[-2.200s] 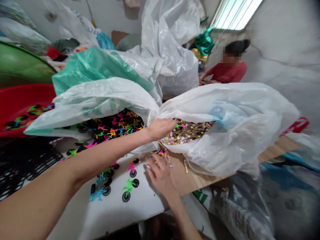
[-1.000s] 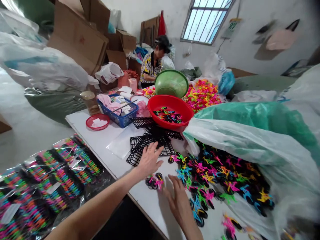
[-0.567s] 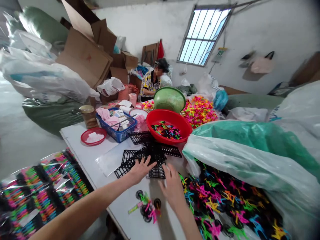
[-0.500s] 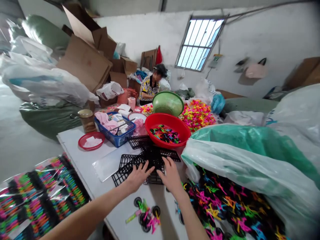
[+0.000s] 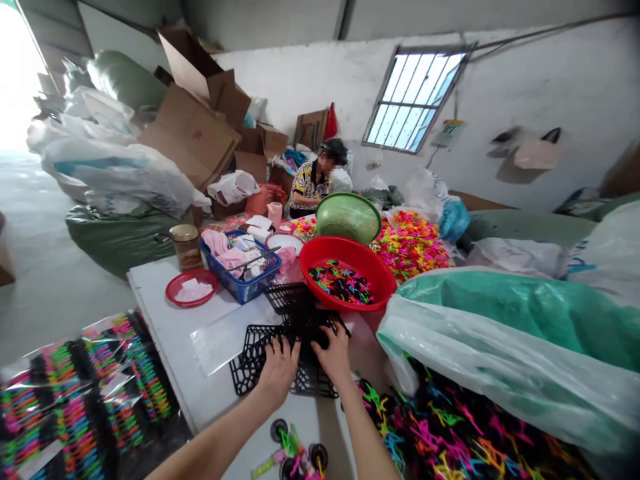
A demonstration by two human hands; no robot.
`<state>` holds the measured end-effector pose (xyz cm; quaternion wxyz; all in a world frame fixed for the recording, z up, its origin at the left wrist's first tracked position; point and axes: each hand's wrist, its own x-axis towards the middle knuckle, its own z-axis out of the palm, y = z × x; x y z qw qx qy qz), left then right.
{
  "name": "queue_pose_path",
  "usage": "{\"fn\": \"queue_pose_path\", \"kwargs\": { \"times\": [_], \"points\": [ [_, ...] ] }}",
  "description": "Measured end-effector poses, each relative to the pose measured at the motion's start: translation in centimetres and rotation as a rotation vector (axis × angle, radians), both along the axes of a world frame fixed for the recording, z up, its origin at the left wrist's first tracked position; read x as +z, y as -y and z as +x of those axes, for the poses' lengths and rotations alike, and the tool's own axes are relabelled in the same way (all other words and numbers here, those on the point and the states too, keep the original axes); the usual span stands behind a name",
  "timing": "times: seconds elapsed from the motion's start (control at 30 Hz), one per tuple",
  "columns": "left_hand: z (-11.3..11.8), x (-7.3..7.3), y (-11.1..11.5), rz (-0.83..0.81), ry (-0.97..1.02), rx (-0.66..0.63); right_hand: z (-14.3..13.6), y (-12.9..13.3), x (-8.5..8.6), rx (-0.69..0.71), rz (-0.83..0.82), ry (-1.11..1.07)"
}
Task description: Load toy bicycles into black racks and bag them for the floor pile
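Note:
Several black plastic grids lie in an overlapping pile on the white table. My left hand rests on the pile's front left part, fingers bent slightly and pointing away from me. On the right side of the pile, my right hand curves its fingers over the grids, with thumb and forefinger apart. Whether either hand grips a grid is hard to tell. Nearer to me lie small colourful toy pieces with black wheels. A clear plastic bag lies flat to the left of the grids.
Behind the grids stand a red basin of toys, a green basin and a blue basket. A large sack and loose toys fill the right. Packed toys lie lower left. A person sits across the table.
Both hands have come down onto the grids, their fingers now more bent. The grids under them have shifted a little. The camera view has turned slightly left.

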<state>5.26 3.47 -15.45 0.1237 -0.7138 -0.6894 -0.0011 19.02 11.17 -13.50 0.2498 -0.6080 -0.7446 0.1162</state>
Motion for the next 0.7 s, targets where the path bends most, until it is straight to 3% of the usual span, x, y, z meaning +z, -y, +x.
{"fn": "queue_pose_path", "kwargs": {
  "times": [0.17, 0.33, 0.43, 0.5, 0.57, 0.63, 0.7],
  "points": [
    [-1.8, 1.1, 0.8, 0.056, -0.044, -0.09, -0.1, 1.1, 2.4, 0.02, 0.082, -0.141],
    [-4.5, 4.5, 3.0, 0.032, 0.059, -0.277, 0.3, 4.0, 5.5, 0.052, 0.045, -0.263],
    [-4.9, 7.6, 6.0, 0.055, 0.084, -0.302, 0.6, 6.9, 8.5, 0.069, 0.086, -0.293],
    [-4.8, 10.2, 7.9, 0.12, 0.09, -0.316, 1.0, 8.7, 11.4, 0.112, 0.126, -0.297],
    [-4.4, 13.1, 8.3, 0.208, 0.089, -0.344, 1.8, 9.3, 14.9, 0.155, 0.182, -0.279],
    [-3.6, 16.2, 6.5, 0.292, 0.085, -0.384, 2.8, 8.1, 18.3, 0.146, 0.27, -0.235],
    [-2.5, 18.8, 2.4, 0.349, 0.09, -0.444, 4.0, 4.8, 21.3, 0.104, 0.334, -0.182]
  ]
}}
